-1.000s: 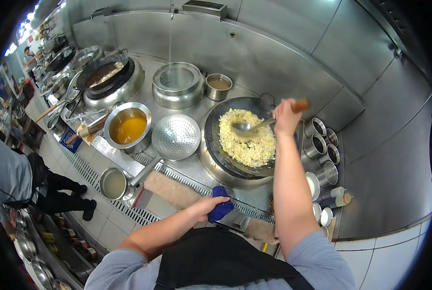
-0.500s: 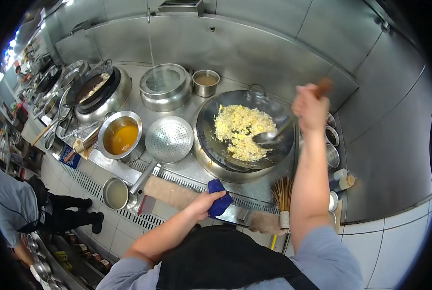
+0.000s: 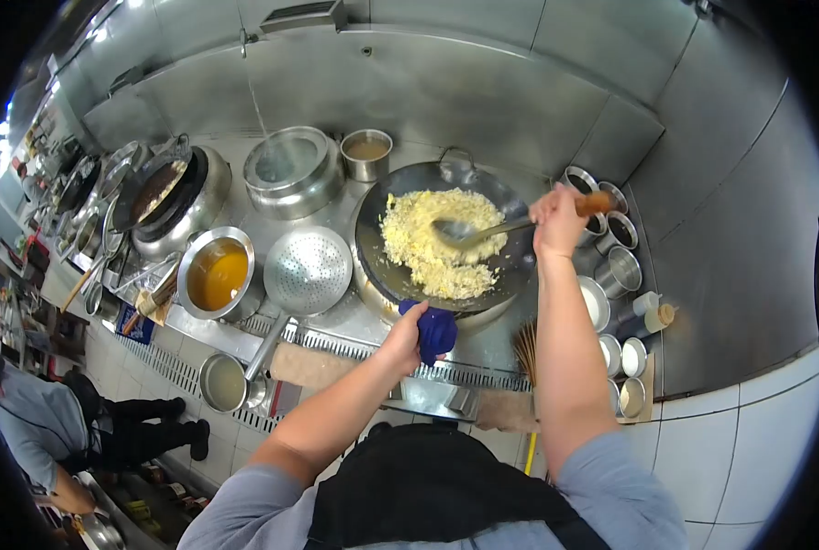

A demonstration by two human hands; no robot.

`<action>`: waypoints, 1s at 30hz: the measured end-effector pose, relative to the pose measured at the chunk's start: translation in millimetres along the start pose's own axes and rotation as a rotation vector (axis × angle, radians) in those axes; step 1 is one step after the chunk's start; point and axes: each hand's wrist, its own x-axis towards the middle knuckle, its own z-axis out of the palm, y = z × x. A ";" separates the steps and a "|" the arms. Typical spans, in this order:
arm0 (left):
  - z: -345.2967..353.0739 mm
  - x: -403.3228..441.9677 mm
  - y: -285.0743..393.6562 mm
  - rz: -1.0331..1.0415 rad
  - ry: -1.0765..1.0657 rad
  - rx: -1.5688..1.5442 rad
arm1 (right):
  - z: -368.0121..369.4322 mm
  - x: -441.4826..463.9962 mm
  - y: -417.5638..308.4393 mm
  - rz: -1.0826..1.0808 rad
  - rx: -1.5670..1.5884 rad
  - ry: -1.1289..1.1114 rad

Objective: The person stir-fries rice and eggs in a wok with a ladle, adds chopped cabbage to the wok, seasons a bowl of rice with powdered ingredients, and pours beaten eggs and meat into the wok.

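Observation:
In the head view, fried rice with egg (image 3: pixel 442 266) lies in a black wok (image 3: pixel 510 275) on the burner. My right hand (image 3: pixel 558 220) is closed round the wooden handle of a metal ladle (image 3: pixel 469 235), whose bowl sits in the rice. My left hand (image 3: pixel 411 335) grips a folded dark blue cloth (image 3: pixel 435 334) at the wok's near edge; whether the cloth touches the rim I cannot tell.
Left of the wok lie a perforated strainer (image 3: pixel 307 268) and a pot of orange liquid (image 3: pixel 219 275). Several seasoning tins (image 3: pixel 619 271) line the right side. A bamboo brush (image 3: pixel 525 348) stands near the front edge. Another person (image 3: pixel 56 431) works at the lower left.
The ladle has swung left and deeper into the rice, and my right hand has come lower. My left hand has carried the cloth up to the wok's near edge. The view has shifted slightly.

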 end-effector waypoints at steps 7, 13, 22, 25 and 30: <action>6.6 -18.8 10.8 0.051 0.004 -0.105 | 38.7 -23.4 -25.2 0.101 0.080 -0.217; -6.5 6.8 10.7 0.048 0.146 0.078 | 64.4 16.5 13.8 -0.017 -0.342 -0.210; -14.1 -11.8 10.1 -0.045 0.189 0.059 | 40.2 44.4 5.4 0.129 -0.033 -0.104; -22.8 -12.6 10.3 -0.019 0.174 0.076 | 59.8 48.0 -25.3 0.075 -0.057 -0.115; -25.0 -31.4 23.9 0.105 0.042 -0.064 | 38.0 44.0 37.3 0.005 -0.068 0.003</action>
